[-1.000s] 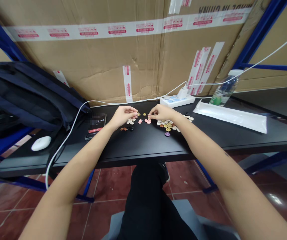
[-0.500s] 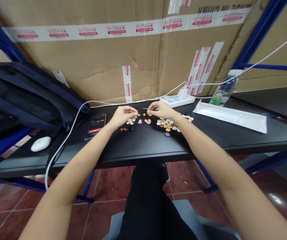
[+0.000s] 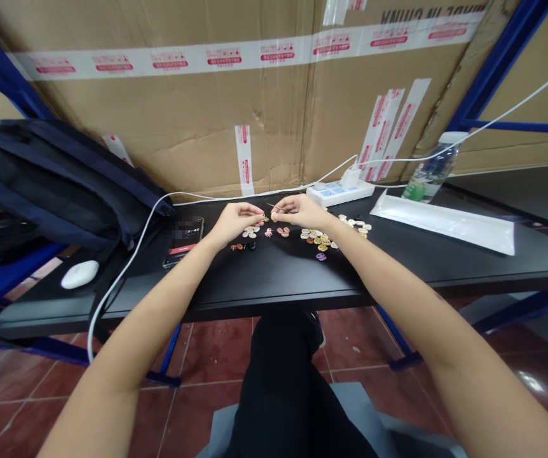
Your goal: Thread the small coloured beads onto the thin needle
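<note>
My left hand (image 3: 238,221) is closed in a pinch above the black tabletop, its fingertips at a small yellowish piece (image 3: 266,219); whether they hold it is hard to make out. Close beside it, my right hand (image 3: 300,211) pinches a pale yellow button (image 3: 273,216) at its fingertips. A thin needle-like stick (image 3: 274,206) sticks out leftward from the same hand. Pink buttons (image 3: 283,231) and a small pink piece (image 3: 268,233) lie between the hands. White buttons (image 3: 251,232) sit under the left hand, with brown ones (image 3: 236,247) and black ones (image 3: 252,245) nearer me.
Several yellow buttons (image 3: 322,240) lie below my right wrist, near a purple one (image 3: 320,257). Behind stands a white power strip (image 3: 339,192). A white packet (image 3: 445,222) and bottle (image 3: 430,168) are right; a phone (image 3: 183,242), white mouse-like object (image 3: 79,274) and backpack (image 3: 64,184) left.
My right hand has moved slightly left, toward my left hand, and now has the yellow button that lay on the table between them. My left hand stays nearly in place.
</note>
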### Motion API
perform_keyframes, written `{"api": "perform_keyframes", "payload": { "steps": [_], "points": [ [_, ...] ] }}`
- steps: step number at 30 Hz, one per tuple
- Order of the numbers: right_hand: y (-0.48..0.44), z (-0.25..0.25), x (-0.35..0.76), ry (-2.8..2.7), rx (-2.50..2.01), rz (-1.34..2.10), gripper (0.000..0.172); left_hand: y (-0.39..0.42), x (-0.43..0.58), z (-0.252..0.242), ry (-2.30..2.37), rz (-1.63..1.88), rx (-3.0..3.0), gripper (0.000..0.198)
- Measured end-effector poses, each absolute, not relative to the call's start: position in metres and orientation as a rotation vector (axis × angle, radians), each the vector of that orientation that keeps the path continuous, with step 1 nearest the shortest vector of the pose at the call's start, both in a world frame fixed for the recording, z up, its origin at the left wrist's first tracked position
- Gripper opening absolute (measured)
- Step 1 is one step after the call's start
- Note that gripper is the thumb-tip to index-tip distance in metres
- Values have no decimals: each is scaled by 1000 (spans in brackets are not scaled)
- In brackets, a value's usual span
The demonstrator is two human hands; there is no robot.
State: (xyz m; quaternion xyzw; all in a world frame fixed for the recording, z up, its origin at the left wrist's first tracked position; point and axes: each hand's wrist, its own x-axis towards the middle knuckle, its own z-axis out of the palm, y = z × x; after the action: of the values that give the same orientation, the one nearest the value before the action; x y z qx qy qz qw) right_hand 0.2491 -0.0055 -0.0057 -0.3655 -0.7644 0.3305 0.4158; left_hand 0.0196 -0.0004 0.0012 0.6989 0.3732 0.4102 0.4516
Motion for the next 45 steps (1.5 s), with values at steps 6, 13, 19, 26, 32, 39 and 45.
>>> {"api": "perform_keyframes", "payload": {
  "steps": [6,13,19,26,32,39,45],
  "points": [
    [-12,-4,243,-1907,-936,882,23,-2,20,2,923,991,1724,29],
    [-15,-3,241,-1897,-963,871,19,-2,20,0,902,982,1741,31],
    [-14,-5,240,-1914,-969,860,22,-1,20,1,896,980,1750,31],
    [-19,-5,238,-1875,-934,1009,30,0,19,-1,858,963,1752,38],
    [-20,-3,237,-1834,-938,1038,34,-2,19,-1,863,970,1752,40],
    [-20,-3,236,-1807,-940,1045,35,-5,20,2,865,989,1752,36],
    [-19,-3,238,-1787,-922,1070,38,-4,21,1,854,1000,1751,35]
  ]
}}
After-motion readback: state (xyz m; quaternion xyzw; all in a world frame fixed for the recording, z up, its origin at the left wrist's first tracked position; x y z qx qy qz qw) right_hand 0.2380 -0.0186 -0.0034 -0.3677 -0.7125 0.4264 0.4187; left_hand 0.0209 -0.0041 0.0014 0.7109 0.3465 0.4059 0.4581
